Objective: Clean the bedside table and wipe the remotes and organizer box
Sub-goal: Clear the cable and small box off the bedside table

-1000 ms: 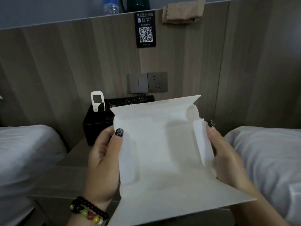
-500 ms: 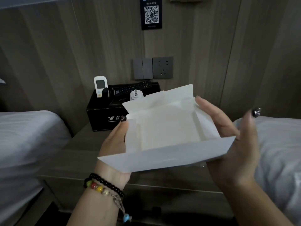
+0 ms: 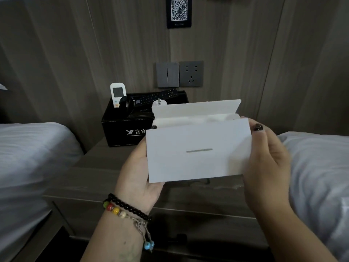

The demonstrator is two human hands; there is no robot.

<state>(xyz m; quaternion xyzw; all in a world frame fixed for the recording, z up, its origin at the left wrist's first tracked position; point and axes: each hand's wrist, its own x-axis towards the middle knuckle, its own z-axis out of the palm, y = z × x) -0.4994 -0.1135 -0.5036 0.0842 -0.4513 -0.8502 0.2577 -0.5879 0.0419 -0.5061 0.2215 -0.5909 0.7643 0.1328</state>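
Note:
I hold a white cardboard box (image 3: 198,152) in the air above the bedside table (image 3: 105,167). My left hand (image 3: 137,173) grips its left end and my right hand (image 3: 268,163) grips its right end. Its near flap stands up with a slot in it, and white tissue shows inside. Behind it on the table stands the black organizer box (image 3: 122,131). A white remote (image 3: 118,94) stands upright in its left pocket. A black remote (image 3: 156,96) lies across its top beside a small white object (image 3: 159,103).
White beds flank the table, one on the left (image 3: 28,157) and one on the right (image 3: 319,176). On the wood wall panel behind are grey switches and a socket (image 3: 179,74) and a black QR sign (image 3: 179,12).
The box's near flap has swung up from flat to upright, hiding the inside. My right hand has moved in from the open side to grip the box's right end. The view tilted down.

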